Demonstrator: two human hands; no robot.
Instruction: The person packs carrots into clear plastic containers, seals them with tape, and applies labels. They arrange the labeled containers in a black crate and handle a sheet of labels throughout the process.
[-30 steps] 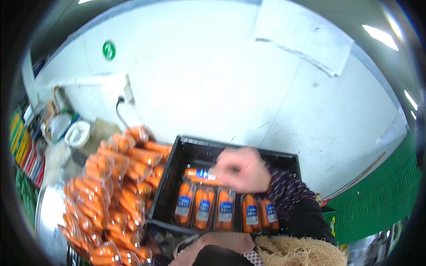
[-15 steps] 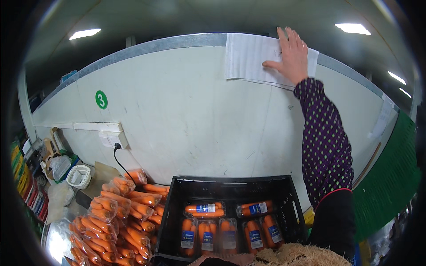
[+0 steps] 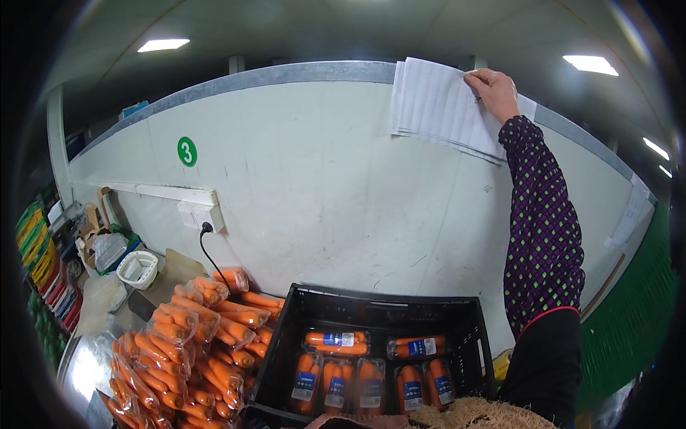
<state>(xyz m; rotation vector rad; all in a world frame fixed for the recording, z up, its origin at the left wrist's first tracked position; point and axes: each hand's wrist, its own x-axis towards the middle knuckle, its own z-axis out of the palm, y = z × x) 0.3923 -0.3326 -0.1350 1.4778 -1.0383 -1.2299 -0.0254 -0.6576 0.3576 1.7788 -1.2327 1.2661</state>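
My right hand (image 3: 491, 90) is raised high on the white wall, its fingers pressed on a stack of white paper sheets (image 3: 443, 106) that hang there. The sleeve is dark with a purple and green diamond pattern. My left hand is out of view. Below stands a black plastic crate (image 3: 379, 311) that holds several clear packs of carrots (image 3: 336, 342) with blue labels.
A heap of bagged carrots (image 3: 186, 343) lies left of the crate. A wall socket with a black cable (image 3: 206, 218) and a round green marker (image 3: 186, 151) are on the wall. A white basket (image 3: 136, 269) and stacked boxes sit far left. Green mesh fencing (image 3: 629, 322) stands right.
My right hand left the carrot packs in the crate and rose to the paper sheets on the wall, then shifted slightly along them. The view tilted upward.
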